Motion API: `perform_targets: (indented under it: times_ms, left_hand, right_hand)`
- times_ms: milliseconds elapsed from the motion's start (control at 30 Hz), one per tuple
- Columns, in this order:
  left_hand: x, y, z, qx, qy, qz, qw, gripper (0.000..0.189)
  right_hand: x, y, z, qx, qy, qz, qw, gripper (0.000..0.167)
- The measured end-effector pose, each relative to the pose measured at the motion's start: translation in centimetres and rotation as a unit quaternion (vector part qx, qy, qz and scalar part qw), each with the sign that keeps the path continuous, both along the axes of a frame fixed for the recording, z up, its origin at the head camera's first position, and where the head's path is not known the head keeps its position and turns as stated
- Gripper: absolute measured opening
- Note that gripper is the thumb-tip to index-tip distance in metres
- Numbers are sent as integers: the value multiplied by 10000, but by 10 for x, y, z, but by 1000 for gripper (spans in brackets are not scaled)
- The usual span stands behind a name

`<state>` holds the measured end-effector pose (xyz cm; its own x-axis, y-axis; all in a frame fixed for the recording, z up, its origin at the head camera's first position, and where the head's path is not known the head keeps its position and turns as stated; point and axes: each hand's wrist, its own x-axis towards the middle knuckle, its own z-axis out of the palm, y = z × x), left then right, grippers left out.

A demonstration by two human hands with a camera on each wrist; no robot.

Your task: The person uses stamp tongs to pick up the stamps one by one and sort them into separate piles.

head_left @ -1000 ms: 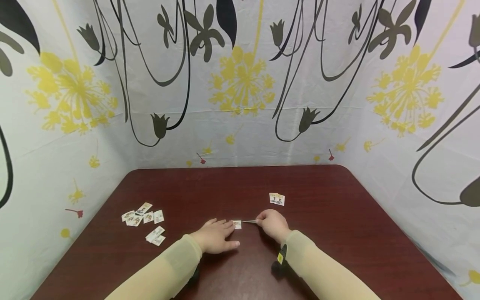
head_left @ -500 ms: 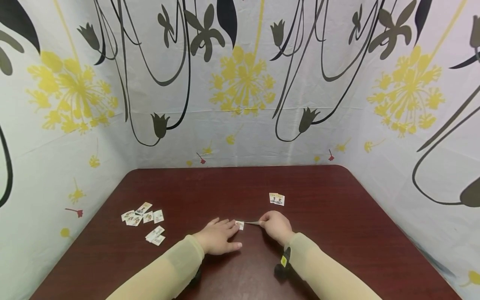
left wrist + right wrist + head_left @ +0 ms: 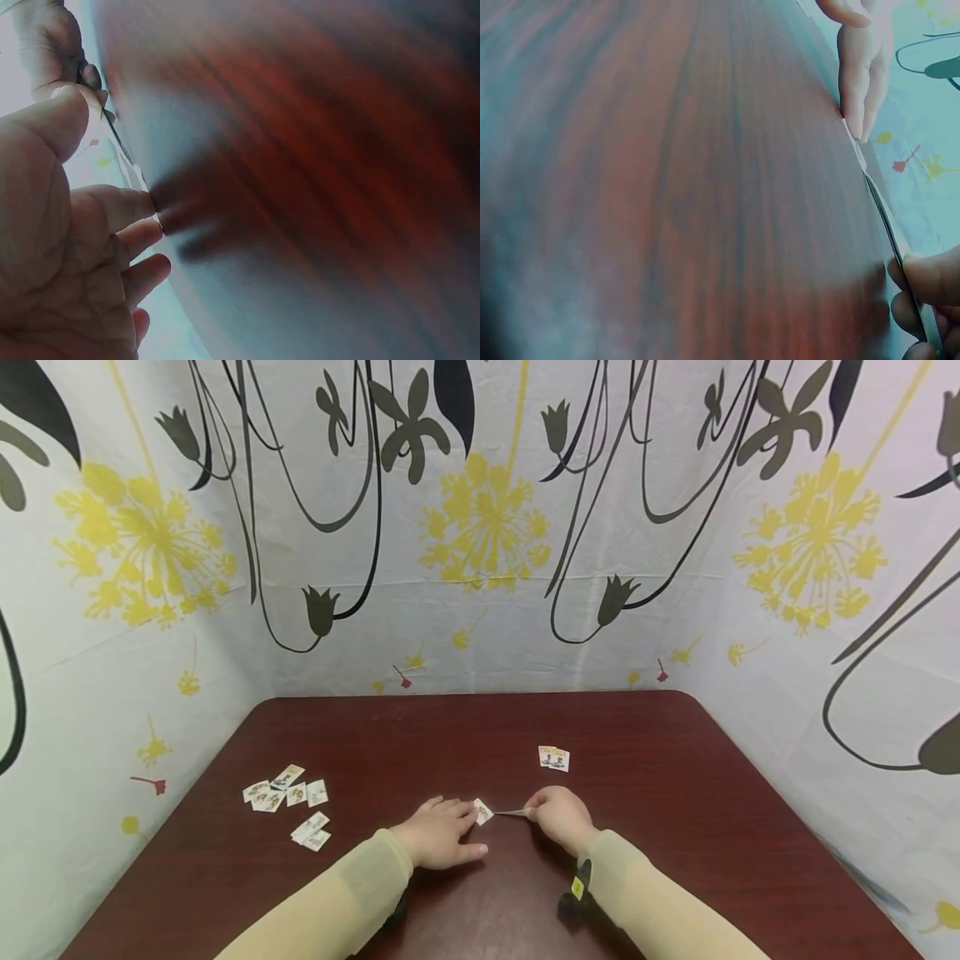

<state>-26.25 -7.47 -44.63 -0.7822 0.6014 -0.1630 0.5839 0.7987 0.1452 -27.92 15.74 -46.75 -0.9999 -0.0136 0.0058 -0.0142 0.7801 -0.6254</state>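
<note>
My right hand (image 3: 561,818) pinches slim metal tweezers (image 3: 886,217) between thumb and fingers. Their tips point left and meet the edge of a small white picture card (image 3: 483,812) near the middle of the table. From the other side, my left hand (image 3: 441,835) lies palm down with fingers extended, its fingertips on the card's left part and covering it. The left wrist view shows that hand's fingertips (image 3: 139,201) down at the tabletop beside the card. The card now sits turned cornerwise.
Several similar cards (image 3: 297,794) lie loosely grouped at the left, with a smaller overlapping group (image 3: 309,830) nearer me. Two overlapping cards (image 3: 554,758) lie farther back, right of centre. A patterned cloth (image 3: 480,635) hangs behind the dark red table (image 3: 675,827).
My right hand and the tweezers have moved slightly right and toward me. The card has shifted a little right and rotated, and my left hand has followed slightly right.
</note>
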Motion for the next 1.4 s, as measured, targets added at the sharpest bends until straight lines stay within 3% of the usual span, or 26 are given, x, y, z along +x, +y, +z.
perform_targets:
  times_ms: [633, 900, 1200, 1400]
  left_hand:
    - [3, 0, 6, 49, -112, 63, 9999, 71]
    - [3, 0, 4, 144, -56, 16, 9999, 70]
    - [6, 2, 5, 63, -22, -389, 9992, 68]
    - [9, 2, 8, -43, -70, -403, 9992, 67]
  right_hand:
    - [-18, -10, 0, -247, -152, -45, 9996, 7]
    - [-24, -14, -3, -181, -65, 28, 9998, 9]
    - [-20, -15, 0, -274, -131, -31, 9995, 10]
    - [-18, -12, 1, -279, -144, -61, 9995, 8]
